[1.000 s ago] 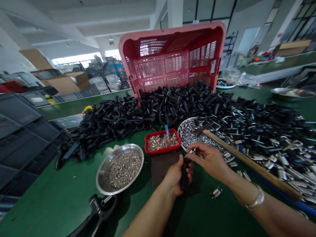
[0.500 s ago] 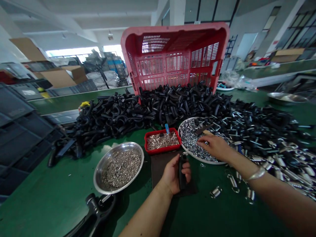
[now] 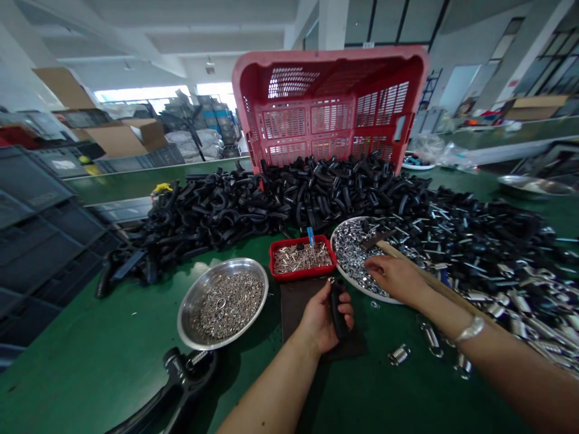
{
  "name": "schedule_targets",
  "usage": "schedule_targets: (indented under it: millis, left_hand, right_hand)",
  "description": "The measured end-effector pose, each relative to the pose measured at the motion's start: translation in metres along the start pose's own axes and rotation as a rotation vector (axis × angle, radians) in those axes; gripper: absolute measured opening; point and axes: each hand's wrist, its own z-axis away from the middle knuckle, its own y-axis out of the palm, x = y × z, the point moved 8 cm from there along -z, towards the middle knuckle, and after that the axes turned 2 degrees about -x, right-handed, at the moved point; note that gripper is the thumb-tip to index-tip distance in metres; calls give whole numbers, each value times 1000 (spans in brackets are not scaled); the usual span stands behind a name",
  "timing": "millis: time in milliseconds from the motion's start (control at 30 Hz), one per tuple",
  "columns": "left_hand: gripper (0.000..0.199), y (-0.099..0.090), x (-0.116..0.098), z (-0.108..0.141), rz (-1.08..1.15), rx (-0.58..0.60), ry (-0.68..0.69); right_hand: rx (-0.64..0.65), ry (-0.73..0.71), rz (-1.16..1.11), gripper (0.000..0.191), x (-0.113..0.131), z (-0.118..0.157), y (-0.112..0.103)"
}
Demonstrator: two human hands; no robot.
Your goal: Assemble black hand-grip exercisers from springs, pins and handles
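My left hand (image 3: 323,319) grips a black plastic part (image 3: 338,308) upright above a dark mat (image 3: 296,307). My right hand (image 3: 393,278) lies open-fingered on the small steel washers in a round white-rimmed plate (image 3: 357,287), its fingertips touching them. A long wooden handle (image 3: 427,271) runs past that hand on the right. Just left of the plate stands a red tray (image 3: 302,275) of small metal pins. Nearer my left hand is a steel bowl (image 3: 186,319) filled with small metal rings.
A heap of black curved parts (image 3: 316,196) fills the green bench behind, before a tilted red crate (image 3: 330,114). Black and metal pieces (image 3: 511,289) spread right. A coil spring (image 3: 398,355) lies near my right forearm. A larger black part (image 3: 181,386) lies bottom left.
My right hand has left the small metal piece it held at the plate's edge and now lies on the washers. The left hand keeps its hold, and the view has shifted slightly.
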Motion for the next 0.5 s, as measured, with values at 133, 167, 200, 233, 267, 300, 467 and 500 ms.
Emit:
schedule_targets:
  millis: [133, 167, 200, 233, 267, 300, 467, 500]
  left_hand:
    - [27, -2, 1, -2, -17, -2, 1]
    - [27, -2, 1, -2, -10, 5, 2]
    - [28, -3, 1, -2, 0, 9, 3]
    - [29, -3, 1, -2, 11, 8, 3]
    - [30, -4, 1, -3, 18, 4, 2]
    - [32, -5, 1, -3, 20, -3, 2]
    - [27, -6, -5, -3, -63, -70, 102]
    - [25, -7, -6, -2, -74, -94, 123]
  right_hand:
    - [-142, -89, -291, 15, 38, 9, -20]
    - [-154, -134, -356, 14, 50, 11, -22]
    - [-162, -173, -402, 14, 60, 13, -22]
    - [-172, -205, -424, 14, 68, 15, -21]
    - [-191, -226, -429, 16, 73, 16, -20]
    - [-219, -235, -422, 19, 75, 17, -20]
    - [-260, -196, -352, 16, 71, 19, -15]
    - [-248, -189, -340, 13, 72, 20, -14]
